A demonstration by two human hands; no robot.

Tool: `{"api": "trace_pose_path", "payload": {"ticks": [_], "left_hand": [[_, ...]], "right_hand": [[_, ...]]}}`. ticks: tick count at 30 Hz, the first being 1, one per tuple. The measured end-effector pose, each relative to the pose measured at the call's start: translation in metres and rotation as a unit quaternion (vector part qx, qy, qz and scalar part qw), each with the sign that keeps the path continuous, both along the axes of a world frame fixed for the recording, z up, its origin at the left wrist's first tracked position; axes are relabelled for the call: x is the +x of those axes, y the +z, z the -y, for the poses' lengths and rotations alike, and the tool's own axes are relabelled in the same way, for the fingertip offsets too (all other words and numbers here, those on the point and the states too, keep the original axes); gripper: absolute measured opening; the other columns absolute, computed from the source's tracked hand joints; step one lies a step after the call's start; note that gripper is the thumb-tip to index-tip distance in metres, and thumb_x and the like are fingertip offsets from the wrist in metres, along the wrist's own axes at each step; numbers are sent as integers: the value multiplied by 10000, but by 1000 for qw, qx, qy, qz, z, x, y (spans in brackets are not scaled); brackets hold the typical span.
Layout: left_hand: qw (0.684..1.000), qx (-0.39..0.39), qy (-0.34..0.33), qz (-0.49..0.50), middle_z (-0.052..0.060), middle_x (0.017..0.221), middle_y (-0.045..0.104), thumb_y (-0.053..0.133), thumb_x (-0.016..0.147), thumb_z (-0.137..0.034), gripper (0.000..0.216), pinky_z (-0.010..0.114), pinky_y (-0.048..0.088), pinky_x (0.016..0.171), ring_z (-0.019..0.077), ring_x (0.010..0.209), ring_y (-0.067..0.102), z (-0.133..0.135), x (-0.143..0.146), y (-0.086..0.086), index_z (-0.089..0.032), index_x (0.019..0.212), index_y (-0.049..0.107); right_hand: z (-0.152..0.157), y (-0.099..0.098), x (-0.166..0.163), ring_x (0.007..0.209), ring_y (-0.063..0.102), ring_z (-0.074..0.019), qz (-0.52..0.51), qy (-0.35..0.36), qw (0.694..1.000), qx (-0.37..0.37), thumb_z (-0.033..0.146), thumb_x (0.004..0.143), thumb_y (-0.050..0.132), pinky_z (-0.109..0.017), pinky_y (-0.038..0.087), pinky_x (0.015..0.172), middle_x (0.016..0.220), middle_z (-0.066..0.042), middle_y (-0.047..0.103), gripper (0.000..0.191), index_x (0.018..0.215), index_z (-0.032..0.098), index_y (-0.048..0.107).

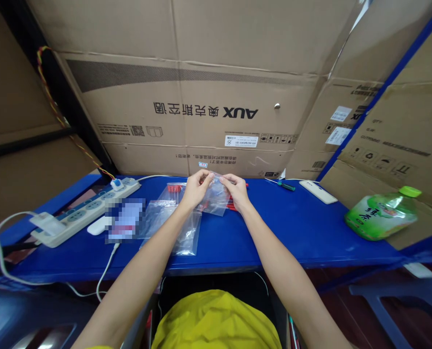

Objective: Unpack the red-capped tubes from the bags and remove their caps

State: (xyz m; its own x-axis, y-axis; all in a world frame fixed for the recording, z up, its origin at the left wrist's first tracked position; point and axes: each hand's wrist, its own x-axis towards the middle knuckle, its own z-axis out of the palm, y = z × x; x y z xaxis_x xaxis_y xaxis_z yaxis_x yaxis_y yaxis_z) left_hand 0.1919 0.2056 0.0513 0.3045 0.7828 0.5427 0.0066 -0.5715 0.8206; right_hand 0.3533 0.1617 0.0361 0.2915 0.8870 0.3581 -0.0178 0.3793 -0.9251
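Between my two hands a clear plastic bag (216,198) hangs by its top edge over the table. My left hand (197,186) pinches that edge at one side, closed. On the other side my right hand (237,190) grips it too, fingers pressed together. Red slender items (231,203) lie behind the bag beside my right hand, partly covered; their kind is hard to make out. Under my left forearm more clear bags (187,232) lie flat and overlapping. Another bag with red pieces (174,189) in it sits just left of my left hand.
A white power strip (92,209) with plugs and cables runs along the left, beside a blurred phone (126,219). At the back right lie a green-handled screwdriver (286,186) and a white phone-like slab (317,192). A green bottle (381,214) lies at the right. Cardboard (216,87) walls the back.
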Motion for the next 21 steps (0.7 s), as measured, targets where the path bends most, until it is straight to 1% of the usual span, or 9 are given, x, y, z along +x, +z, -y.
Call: {"api": "trace_pose_path", "payload": {"ticks": [4,8,11,14,16,17,19,21], "left_hand": [[1000,-20,-22,1,25,772,705,684,907,-547,365,289,497,683,176,694,628,-2,2,-1,-182,892,696],[999,-19,-27,-4,22,733,691,683,904,-546,367,289,483,674,173,670,618,-2,2,-1,-183,848,691],[1000,-9,-13,-6,22,736,689,688,907,-526,348,283,462,654,171,660,606,0,0,1,-181,862,697],[999,21,21,-32,22,747,703,662,930,-515,342,274,437,628,162,640,583,2,-4,4,-180,888,717],[995,59,44,-68,20,756,717,643,950,-498,337,270,421,626,153,632,566,2,-6,5,-179,905,741],[992,79,50,-87,19,762,724,638,958,-489,333,269,416,630,148,632,561,3,-6,5,-179,915,754],[987,106,48,-111,21,776,735,636,969,-480,331,271,409,641,144,641,560,2,-7,4,-181,928,772],[987,112,37,-113,25,792,743,642,970,-481,329,275,407,648,145,655,568,2,-6,3,-185,935,781]], "right_hand": [[-1,0,2,558,457,-131,9,-13,1000,5,590,700,830,-267,356,535,614,27,588,403,796,211,731],[0,0,3,548,471,-135,13,-8,1000,0,564,713,826,-274,370,542,592,33,582,376,796,208,738],[0,-1,3,611,560,-160,20,-11,1000,11,549,726,830,-289,444,592,670,7,656,365,816,206,744],[-1,0,5,785,669,-203,47,-36,997,45,528,732,840,-320,535,735,882,-39,762,372,906,207,768],[-1,0,7,880,695,-220,88,-52,992,68,514,750,835,-336,550,818,971,-58,783,363,940,209,786],[-1,1,8,901,698,-223,109,-53,990,75,510,764,827,-339,549,837,981,-64,785,347,929,207,793],[-1,1,10,889,698,-225,134,-43,987,73,518,782,812,-340,548,827,948,-66,785,329,882,204,797],[-1,1,11,847,693,-227,136,-26,989,57,540,777,810,-342,549,793,899,-62,783,346,847,202,788]]}}
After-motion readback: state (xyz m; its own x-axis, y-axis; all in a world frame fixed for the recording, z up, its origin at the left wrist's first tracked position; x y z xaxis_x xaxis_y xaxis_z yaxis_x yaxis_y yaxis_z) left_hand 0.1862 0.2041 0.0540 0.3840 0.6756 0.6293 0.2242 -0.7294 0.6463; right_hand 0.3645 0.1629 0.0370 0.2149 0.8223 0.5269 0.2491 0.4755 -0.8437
